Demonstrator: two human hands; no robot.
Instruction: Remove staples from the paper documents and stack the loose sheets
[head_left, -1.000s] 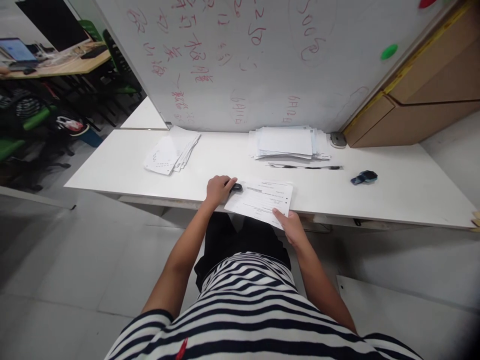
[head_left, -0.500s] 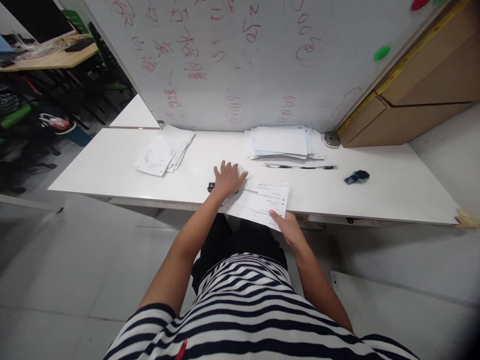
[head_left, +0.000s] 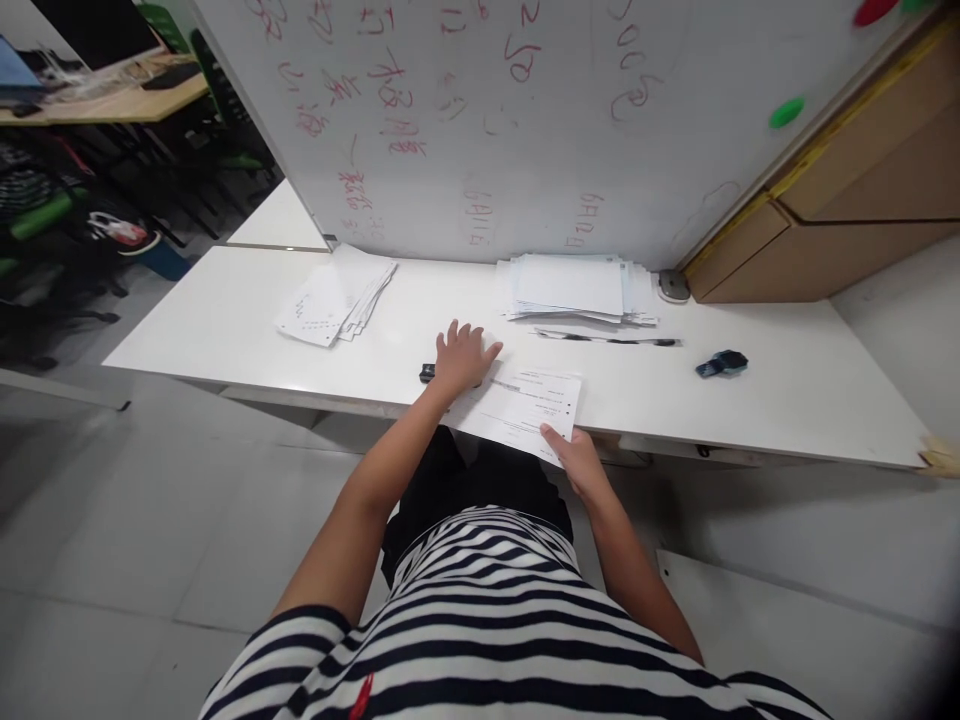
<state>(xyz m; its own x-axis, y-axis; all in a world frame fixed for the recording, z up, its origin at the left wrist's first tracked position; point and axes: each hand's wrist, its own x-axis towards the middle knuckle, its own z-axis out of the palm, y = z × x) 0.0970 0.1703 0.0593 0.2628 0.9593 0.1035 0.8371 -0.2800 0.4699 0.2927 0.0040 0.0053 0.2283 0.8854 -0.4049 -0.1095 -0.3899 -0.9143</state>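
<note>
My left hand [head_left: 460,360] lies palm down with its fingers spread, over a black device [head_left: 427,373] at the table's front edge. Only the device's left end shows clearly, so I cannot tell its kind. A printed sheet of paper [head_left: 525,405] reaches from beneath that hand to the right and overhangs the front edge. Small dark dots, like punched holes, run along the sheet's right side. Its lower right corner is pinched between the thumb and fingers of my right hand [head_left: 576,455].
On the white table [head_left: 225,320] are a fanned paper stack [head_left: 337,295] at left and a thicker paper stack [head_left: 566,285] at the back. A narrow clear strip [head_left: 607,338] and a dark crumpled item [head_left: 721,363] lie rightward. Behind stand a whiteboard [head_left: 510,150] and cardboard boxes [head_left: 787,255].
The view has shifted and tilted slightly. Both hands keep nearly the same places on the device and the sheet.
</note>
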